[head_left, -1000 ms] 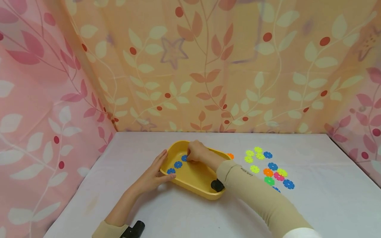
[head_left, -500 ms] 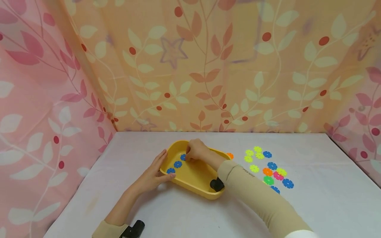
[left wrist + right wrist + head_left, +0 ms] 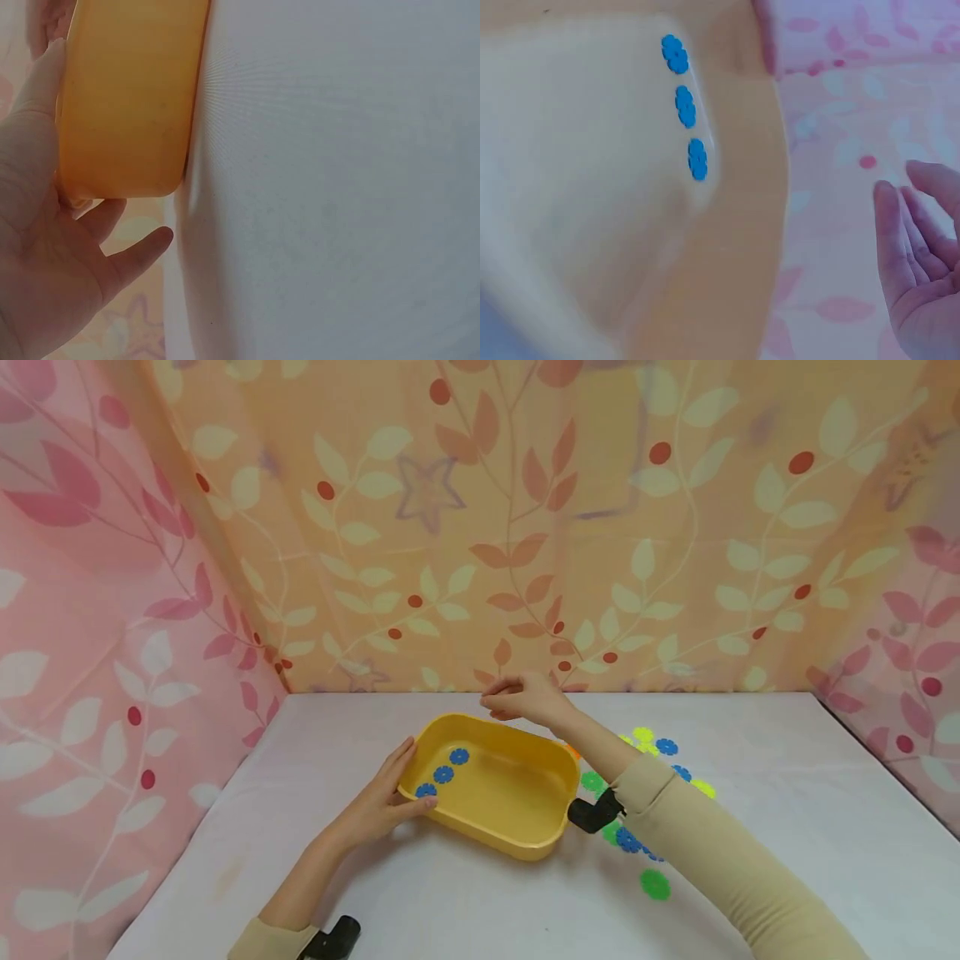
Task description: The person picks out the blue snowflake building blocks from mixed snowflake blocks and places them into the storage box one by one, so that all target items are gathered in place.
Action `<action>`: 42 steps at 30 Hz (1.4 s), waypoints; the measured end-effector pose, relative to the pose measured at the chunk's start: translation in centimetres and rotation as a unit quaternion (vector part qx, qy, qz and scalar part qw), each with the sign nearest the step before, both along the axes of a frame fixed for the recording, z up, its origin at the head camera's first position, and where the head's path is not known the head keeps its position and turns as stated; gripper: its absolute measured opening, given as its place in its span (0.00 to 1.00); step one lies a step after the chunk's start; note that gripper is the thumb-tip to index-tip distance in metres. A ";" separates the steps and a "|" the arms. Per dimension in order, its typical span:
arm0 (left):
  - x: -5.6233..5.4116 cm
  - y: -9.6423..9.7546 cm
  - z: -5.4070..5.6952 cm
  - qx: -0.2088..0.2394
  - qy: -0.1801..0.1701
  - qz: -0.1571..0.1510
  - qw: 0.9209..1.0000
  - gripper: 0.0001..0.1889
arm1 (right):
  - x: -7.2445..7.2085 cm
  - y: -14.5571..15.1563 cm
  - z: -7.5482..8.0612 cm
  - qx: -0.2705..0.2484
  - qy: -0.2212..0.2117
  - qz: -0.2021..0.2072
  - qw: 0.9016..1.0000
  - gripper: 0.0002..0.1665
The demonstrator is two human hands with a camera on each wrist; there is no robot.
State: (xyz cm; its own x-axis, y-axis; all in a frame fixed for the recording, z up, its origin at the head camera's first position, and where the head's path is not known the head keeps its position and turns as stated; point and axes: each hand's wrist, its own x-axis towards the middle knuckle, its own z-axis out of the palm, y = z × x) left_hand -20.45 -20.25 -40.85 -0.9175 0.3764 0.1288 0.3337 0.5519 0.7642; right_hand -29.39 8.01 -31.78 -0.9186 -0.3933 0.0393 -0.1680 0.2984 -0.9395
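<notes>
A yellow plastic box (image 3: 517,781) stands in the middle of the table in the head view. Three blue snowflake discs (image 3: 443,774) lie in a slanted row on its floor at the left end; the right wrist view shows the same blue discs (image 3: 685,106). My left hand (image 3: 378,806) holds the box's left end, its thumb on the near rim and fingers along the end wall. In the left wrist view two fingers (image 3: 142,255) stand off the wall. My right hand (image 3: 528,700) hovers above the far rim with loosely bent fingers, and nothing shows between them.
Loose snowflake discs in yellow, blue, green and orange lie right of the box, partly hidden by my right forearm; a green disc (image 3: 656,885) is nearest me. A patterned curtain (image 3: 465,527) hangs behind the white table (image 3: 465,910).
My right hand has left the third blue disc and lifted up and back, out of the box. That disc now lies uncovered. My left hand stays on the box.
</notes>
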 end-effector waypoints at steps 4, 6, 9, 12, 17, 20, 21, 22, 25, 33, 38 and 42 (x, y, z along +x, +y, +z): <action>0.1 0.0 -0.1 -0.005 0.007 -0.001 1.000 0.52 | 0.6 3.3 0.2 -0.025 -0.011 -0.022 0.999 0.18; 0.2 0.0 -0.1 -0.006 0.006 0.001 1.000 0.52 | 1.0 5.1 0.1 -0.029 -0.012 -0.030 0.999 0.20; 0.2 0.0 0.0 -0.002 0.002 0.003 1.000 0.52 | 1.5 7.8 -0.3 -0.019 -0.006 -0.040 0.999 0.22; 0.2 -0.1 0.1 0.002 0.001 0.002 1.000 0.53 | 2.0 10.3 -1.1 0.010 -0.005 -0.057 0.998 0.25; 0.3 -0.1 0.1 0.000 0.000 0.002 1.000 0.52 | 3.5 13.9 -3.1 0.062 -0.016 -0.066 0.996 0.29; 0.2 -0.1 0.1 -0.005 -0.001 0.003 1.000 0.52 | 4.9 15.7 -4.3 0.086 -0.026 -0.054 0.994 0.29; 0.2 0.0 0.1 -0.006 -0.002 0.003 1.000 0.52 | 5.4 16.2 -4.8 0.096 -0.027 -0.047 0.994 0.29; 0.2 0.0 0.1 -0.008 0.000 0.002 1.000 0.52 | 5.8 16.7 -5.2 0.101 -0.030 -0.040 0.994 0.28; 0.1 0.1 0.1 -0.009 0.000 0.001 1.000 0.52 | 7.1 17.9 -6.5 0.121 -0.028 -0.010 0.992 0.23; 0.1 0.1 0.1 -0.015 0.007 0.002 1.000 0.52 | 9.3 19.0 -8.5 0.191 0.033 0.070 0.978 0.12; 0.1 0.0 0.2 -0.012 0.004 0.002 1.000 0.52 | 10.2 18.9 -8.7 0.205 0.076 0.092 0.972 0.10; 0.1 0.1 0.2 -0.012 0.002 -0.001 1.000 0.52 | 10.6 18.6 -8.6 0.203 0.084 0.100 0.971 0.11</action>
